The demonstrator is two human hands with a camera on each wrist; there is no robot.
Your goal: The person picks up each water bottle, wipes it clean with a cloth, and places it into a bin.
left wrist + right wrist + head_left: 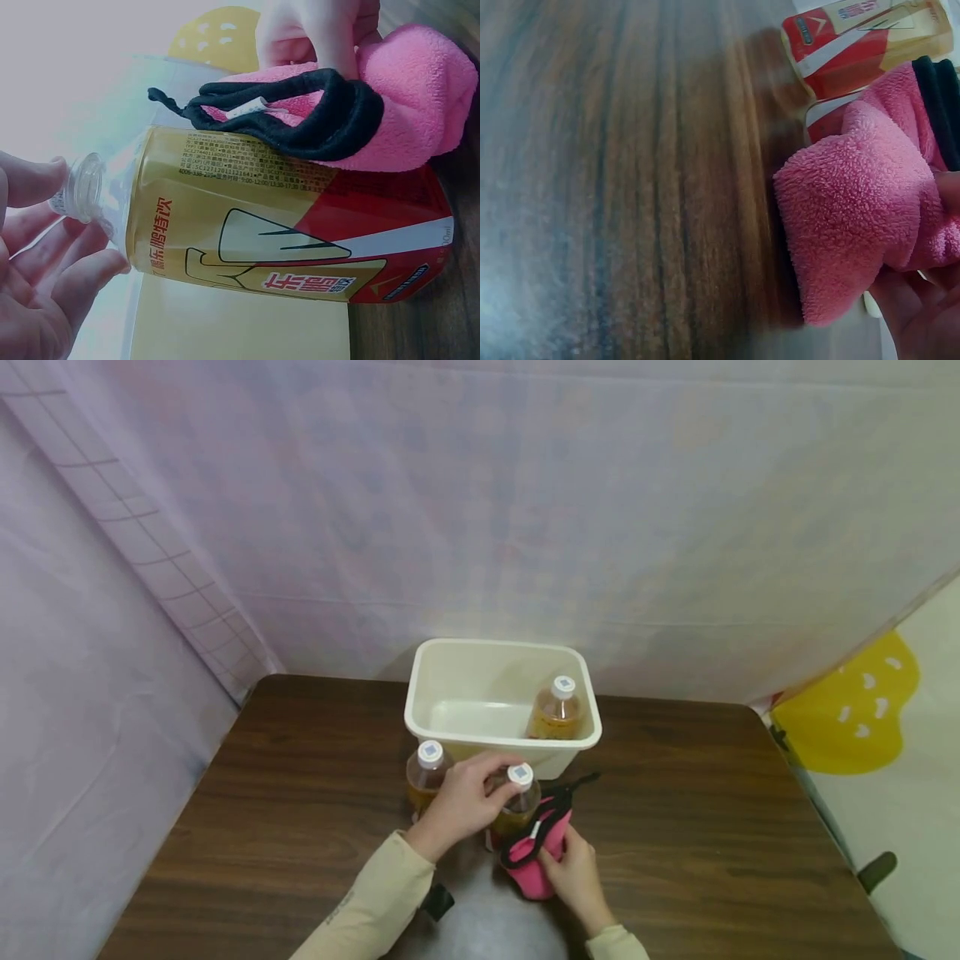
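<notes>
My left hand (468,789) pinches the neck and white cap of a clear plastic drink bottle (225,217), which has a gold and red label. The bottle stands upright on the table, just in front of the white bin. In my right hand (576,872) is a fluffy pink cloth (536,878) with black trim and a small white tag. The cloth lies against the bottle's right side in the head view. To the left stands a second bottle (429,775), partly covered by my left hand. The right wrist view shows the pink cloth (847,210) bunched close to the tabletop.
A white plastic bin (414,718) sits at the back of the brown wooden table (300,810). Inside it, at the right end, stands a third bottle (556,714). Pale curtains (480,527) hang behind the table.
</notes>
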